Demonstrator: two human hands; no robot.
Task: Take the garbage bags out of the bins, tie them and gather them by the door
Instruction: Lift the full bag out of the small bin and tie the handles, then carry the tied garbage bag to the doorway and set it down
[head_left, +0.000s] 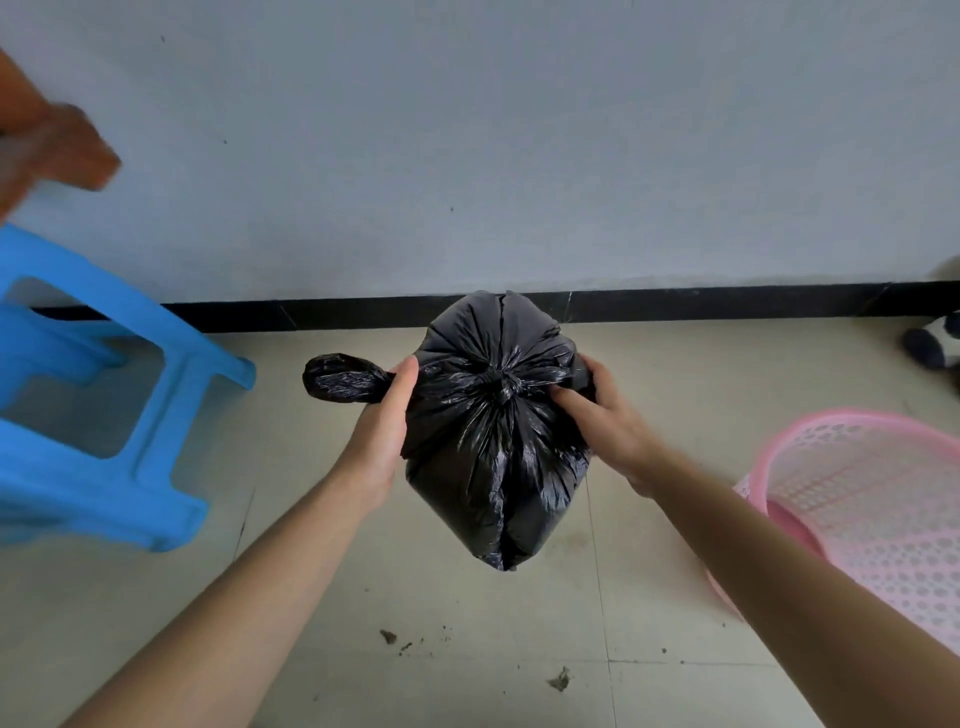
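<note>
A full black garbage bag (493, 467) hangs in front of me above the floor, its top gathered into a knot at the centre. My left hand (384, 431) grips one twisted end of the bag, which sticks out to the left as a loop. My right hand (602, 415) grips the other end on the right side of the knot. A pink mesh bin (872, 504) with no bag in it lies tilted at the right.
A blue plastic stool (104, 395) stands at the left, an orange-brown object (62, 145) above it. The wall with a black skirting strip (727, 304) runs behind the bag. A dark shoe-like object (935, 345) sits at far right. Dirt crumbs (558, 678) lie on the tiled floor.
</note>
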